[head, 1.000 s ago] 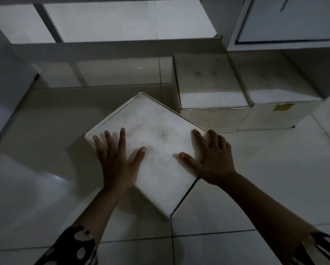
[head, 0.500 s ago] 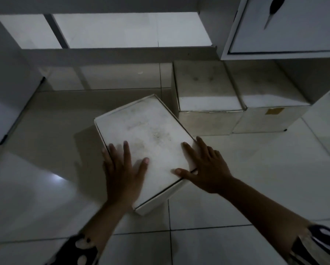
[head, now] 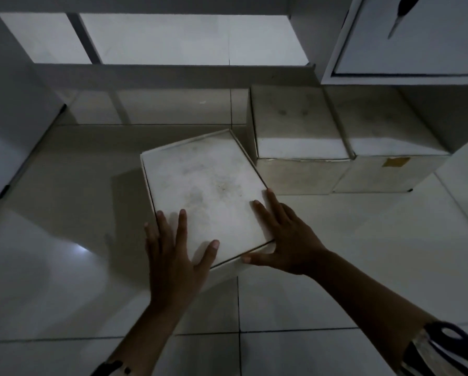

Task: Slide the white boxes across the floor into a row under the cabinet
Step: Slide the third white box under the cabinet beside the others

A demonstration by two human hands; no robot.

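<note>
Head camera looks down at our two hands on a white box on the tiled floor. Our left hand lies flat with fingers spread on the near left corner of its lid. Our right hand is spread wide too, fingers on the right edge, thumb on the near side. We are pressing, not gripping. The box sits a bit turned, just beside two more boxes under the cabinet.
</note>
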